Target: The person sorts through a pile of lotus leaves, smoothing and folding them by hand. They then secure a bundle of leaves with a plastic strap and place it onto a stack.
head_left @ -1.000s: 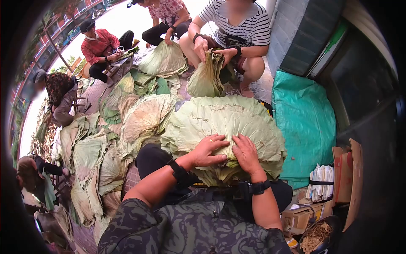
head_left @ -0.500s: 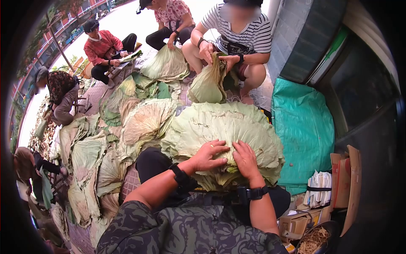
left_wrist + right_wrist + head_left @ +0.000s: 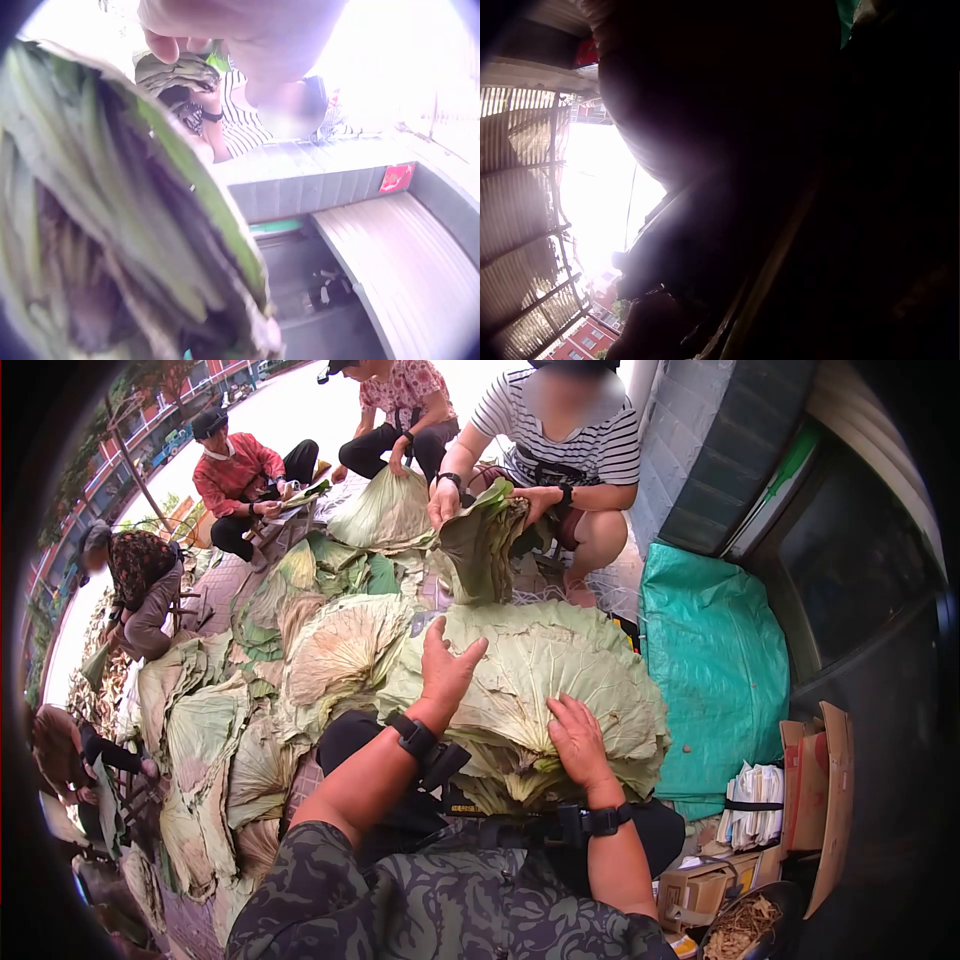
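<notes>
A thick stack of large, pale green dried lotus leaves (image 3: 560,660) lies across my lap, its veins meeting near the front edge. My right hand (image 3: 578,740) rests on the top leaf beside that meeting point, fingers extended. Over the stack's left part, my left hand (image 3: 450,670) is raised with thumb and fingers spread, holding nothing. In the left wrist view, the hand (image 3: 247,30) is at the top, and the many folded layers of the leaf stack (image 3: 112,210) fill the left side. The right wrist view is mostly dark and hides the fingers.
Ahead, a person in a striped shirt (image 3: 610,445) holds a folded leaf bundle (image 3: 480,550). More leaves (image 3: 210,760) cover the paving at left, where several people sit. To the right are a green tarp (image 3: 715,670), bundled papers (image 3: 755,800) and cardboard (image 3: 828,810).
My left hand has lifted off the middle of the stack and moved forward and left. My right hand stays nearly in place. The person opposite has spread the leaf bundle wider.
</notes>
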A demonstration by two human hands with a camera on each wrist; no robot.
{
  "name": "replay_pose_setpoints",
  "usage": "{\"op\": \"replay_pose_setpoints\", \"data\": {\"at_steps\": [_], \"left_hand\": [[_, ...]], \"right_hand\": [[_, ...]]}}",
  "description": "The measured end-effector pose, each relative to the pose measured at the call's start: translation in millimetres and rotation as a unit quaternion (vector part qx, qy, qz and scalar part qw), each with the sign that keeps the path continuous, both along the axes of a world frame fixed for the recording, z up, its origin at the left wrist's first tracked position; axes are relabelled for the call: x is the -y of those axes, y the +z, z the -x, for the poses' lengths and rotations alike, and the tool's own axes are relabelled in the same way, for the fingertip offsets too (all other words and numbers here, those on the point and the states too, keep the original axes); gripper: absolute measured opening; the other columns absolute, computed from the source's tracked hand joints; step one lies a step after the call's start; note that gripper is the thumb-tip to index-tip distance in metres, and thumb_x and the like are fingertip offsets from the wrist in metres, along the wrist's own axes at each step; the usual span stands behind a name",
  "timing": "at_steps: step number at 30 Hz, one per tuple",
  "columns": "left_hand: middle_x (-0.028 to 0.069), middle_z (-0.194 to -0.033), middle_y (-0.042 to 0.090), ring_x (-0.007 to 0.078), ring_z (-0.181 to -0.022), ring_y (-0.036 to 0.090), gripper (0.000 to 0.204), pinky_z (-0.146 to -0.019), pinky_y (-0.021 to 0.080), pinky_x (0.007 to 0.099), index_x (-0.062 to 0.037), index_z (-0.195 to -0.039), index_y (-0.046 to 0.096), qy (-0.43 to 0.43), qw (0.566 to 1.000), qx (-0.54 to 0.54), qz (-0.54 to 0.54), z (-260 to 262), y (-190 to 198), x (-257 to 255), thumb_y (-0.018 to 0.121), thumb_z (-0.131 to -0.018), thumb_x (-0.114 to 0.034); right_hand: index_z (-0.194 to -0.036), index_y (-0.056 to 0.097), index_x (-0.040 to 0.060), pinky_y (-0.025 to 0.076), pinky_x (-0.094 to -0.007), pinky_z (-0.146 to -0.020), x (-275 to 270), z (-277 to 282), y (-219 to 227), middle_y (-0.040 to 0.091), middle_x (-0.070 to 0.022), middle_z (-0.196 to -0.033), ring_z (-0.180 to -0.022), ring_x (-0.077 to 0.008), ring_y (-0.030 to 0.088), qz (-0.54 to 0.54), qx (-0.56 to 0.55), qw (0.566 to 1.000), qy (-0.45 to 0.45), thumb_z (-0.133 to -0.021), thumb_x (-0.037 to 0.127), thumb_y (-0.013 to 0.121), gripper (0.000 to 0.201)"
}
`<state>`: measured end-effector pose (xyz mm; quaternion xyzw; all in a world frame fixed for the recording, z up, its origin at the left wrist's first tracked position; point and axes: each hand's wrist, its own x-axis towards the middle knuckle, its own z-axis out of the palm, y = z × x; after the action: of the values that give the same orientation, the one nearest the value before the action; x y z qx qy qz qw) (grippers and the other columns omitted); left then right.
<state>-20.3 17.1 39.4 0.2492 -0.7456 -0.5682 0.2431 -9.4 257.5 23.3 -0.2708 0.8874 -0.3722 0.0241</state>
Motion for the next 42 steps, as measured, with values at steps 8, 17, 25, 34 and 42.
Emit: {"op": "replay_pose_setpoints", "data": {"at_steps": [8, 17, 25, 34, 42], "left_hand": [[0.0159, -0.136, 0.029, 0.0327, -0.119, 0.04, 0.089, -0.085, 0.046, 0.0541, -0.0074, -0.138, 0.012, 0.031, 0.95, 0.013, -0.311, 68.4, 43.2, 39.5, 0.073, -0.075, -0.021], [0.0103, -0.119, 0.049, 0.0281, -0.101, 0.053, 0.033, -0.076, 0.051, 0.0494, -0.006, -0.117, 0.046, 0.055, 0.91, -0.111, -0.396, 111.9, 17.6, 50.8, 0.053, -0.091, -0.024], [0.0024, -0.1, 0.062, 0.0077, -0.087, 0.055, 0.027, -0.076, 0.045, 0.0205, -0.0019, -0.117, 0.055, -0.1, 0.947, -0.295, -0.083, 71.1, 35.3, 26.6, 0.051, -0.092, -0.007], [0.0213, -0.113, 0.057, 0.0358, -0.105, 0.056, 0.047, -0.089, 0.045, 0.0383, -0.0057, -0.117, 0.056, -0.284, 0.905, -0.157, 0.275, -42.1, 34.4, -56.3, 0.069, -0.072, -0.009], [0.0188, -0.111, 0.057, 0.0368, -0.101, 0.055, 0.053, -0.085, 0.047, 0.0399, -0.007, -0.113, 0.056, -0.326, 0.866, -0.105, 0.364, -57.7, 32.4, -53.8, 0.072, -0.063, -0.007]], "right_hand": [[-0.126, 0.051, 0.014, 0.023, -0.0432, -0.105, 0.3, -1.2, 1.3, 0.044, -0.0174, -0.132, -0.125, -0.0377, 0.035, 0.0, 0.003, 1.0, 0.0, -0.088, 0.039, 0.044, 0.046], [-0.125, 0.052, 0.0152, 0.023, -0.0434, -0.105, -0.5, -0.9, -0.5, 0.044, -0.0166, -0.132, -0.124, -0.0375, 0.035, 0.004, 0.0, 1.0, 0.002, -0.088, 0.04, 0.044, 0.046], [-0.123, 0.054, 0.0155, 0.026, -0.044, -0.103, 0.6, -2.6, -3.3, 0.046, -0.0164, -0.129, -0.122, -0.0378, 0.038, 0.012, -0.011, 1.0, -0.01, -0.086, 0.039, 0.047, 0.044], [-0.121, 0.048, 0.0011, 0.039, -0.039, -0.093, 0.9, 5.7, 11.8, 0.056, -0.0211, -0.113, -0.106, -0.0374, 0.051, 0.15, 0.051, 0.987, -0.037, -0.08, 0.025, 0.06, 0.049], [-0.132, 0.034, 0.0004, 0.037, -0.0356, -0.096, -17.6, 10.7, 30.2, 0.048, -0.0101, -0.125, -0.11, -0.0202, 0.049, 0.662, 0.3, 0.681, -0.091, -0.083, 0.01, 0.058, 0.056]]}}
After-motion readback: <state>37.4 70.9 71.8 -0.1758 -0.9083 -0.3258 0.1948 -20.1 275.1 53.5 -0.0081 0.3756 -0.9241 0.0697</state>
